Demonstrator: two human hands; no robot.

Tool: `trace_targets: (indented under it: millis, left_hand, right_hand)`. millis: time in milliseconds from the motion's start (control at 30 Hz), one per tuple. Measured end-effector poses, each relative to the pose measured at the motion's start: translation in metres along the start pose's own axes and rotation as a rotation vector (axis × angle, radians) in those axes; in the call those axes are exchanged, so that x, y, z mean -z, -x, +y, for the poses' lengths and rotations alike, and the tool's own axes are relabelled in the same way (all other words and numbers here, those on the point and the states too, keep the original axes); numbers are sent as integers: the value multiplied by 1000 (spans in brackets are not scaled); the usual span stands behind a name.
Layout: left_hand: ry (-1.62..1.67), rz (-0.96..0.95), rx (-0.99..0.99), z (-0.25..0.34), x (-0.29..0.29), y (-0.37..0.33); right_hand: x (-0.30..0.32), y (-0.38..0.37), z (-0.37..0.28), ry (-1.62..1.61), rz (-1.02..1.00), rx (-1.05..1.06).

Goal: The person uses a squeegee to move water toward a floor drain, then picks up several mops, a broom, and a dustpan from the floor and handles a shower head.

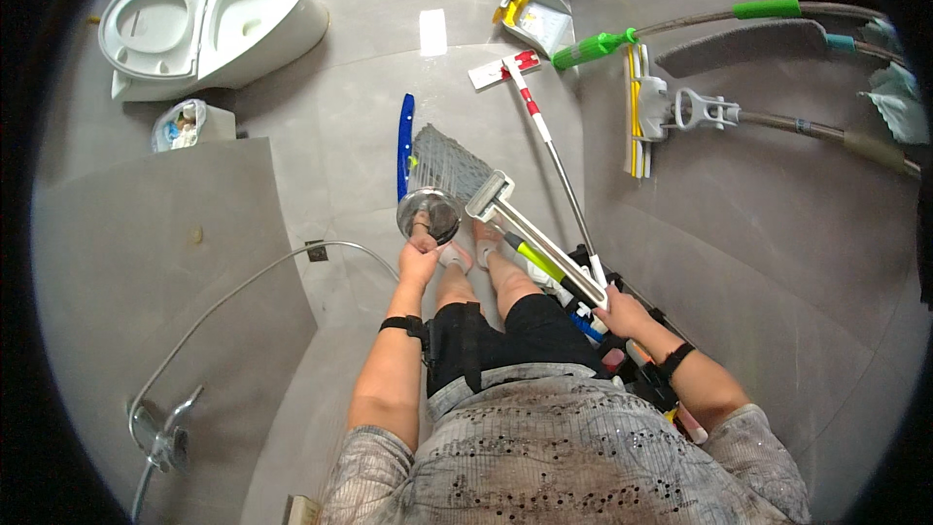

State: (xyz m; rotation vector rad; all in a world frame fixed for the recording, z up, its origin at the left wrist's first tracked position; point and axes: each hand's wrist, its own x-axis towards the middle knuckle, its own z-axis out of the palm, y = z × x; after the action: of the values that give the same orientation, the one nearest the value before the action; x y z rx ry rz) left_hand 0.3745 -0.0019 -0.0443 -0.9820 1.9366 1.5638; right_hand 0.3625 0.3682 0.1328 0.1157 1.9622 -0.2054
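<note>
My left hand (419, 255) is closed around a round chrome shower head (445, 218), held over the floor in front of my feet. Its metal hose (228, 294) curves off to the left. Fine pale streaks, like running water, cross a grey fan-shaped pad (452, 163) just beyond it. Beside the pad lies a blue bar (405, 141). My right hand (624, 313) grips the lower end of a white T-headed cleaning tool (544, 248), whose flat head points toward the grey pad. A lime-green handle (535, 259) lies close along it.
A toilet (258, 15) with its lid raised and a small waste bin (206, 124) stand at the far left. Wall taps (167, 445) are near left. A red-and-white mop (520, 68), a dustpan (539, 17) and several long-handled tools, one a yellow-edged sponge mop (641, 112), occupy the right.
</note>
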Motion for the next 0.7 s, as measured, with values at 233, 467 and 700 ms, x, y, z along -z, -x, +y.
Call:
trace_targets:
  millis: [233,467,700]
  left_hand:
    - [-94,-55,12,-9,2,18]
    - [41,-289,-99,-1,-12,40]
    - [17,-292,-14,-8,-18,51]
  right_hand:
    - [23,70,-23,1,-25,-54]
    - [39,74,-42,-60,-238,-224]
    - [48,32,-58,-666,-495,-517]
